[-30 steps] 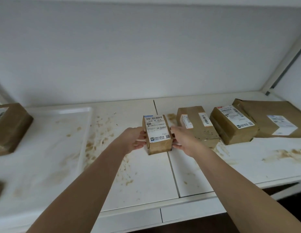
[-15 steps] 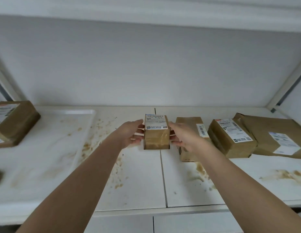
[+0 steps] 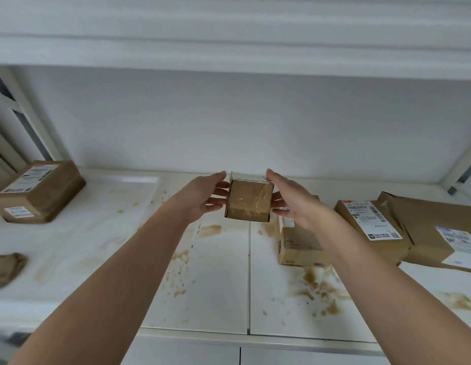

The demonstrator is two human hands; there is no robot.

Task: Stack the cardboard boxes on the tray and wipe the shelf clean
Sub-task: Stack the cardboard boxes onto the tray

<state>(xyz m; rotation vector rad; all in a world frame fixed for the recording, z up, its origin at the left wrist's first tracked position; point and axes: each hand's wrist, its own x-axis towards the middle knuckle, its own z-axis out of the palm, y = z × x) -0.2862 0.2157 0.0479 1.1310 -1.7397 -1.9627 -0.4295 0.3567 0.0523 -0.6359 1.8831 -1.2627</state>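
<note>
You have lifted the small box [image 3: 249, 200] clear of the shelf [image 3: 213, 299] since a second ago, when it sat on the surface between your hands; now it hangs in the air above the seam, tipped so its taped brown face looks at you and the label shows only as a thin white strip on top. That reads as the carry to the tray just starting, with the wiping not yet begun.

From the left: the tray [image 3: 79, 233] holds one labelled box [image 3: 42, 192] at its far left end, so there is room beside or on it. Your left hand [image 3: 202, 197] presses the small box's left side with nearly straight fingers; your right hand [image 3: 291, 200] does the same on the right side, a flat squeeze rather than a curled grip. Three more boxes [image 3: 371, 227] lie on the right. Brown stains [image 3: 318, 288] spot the shelf.
</note>
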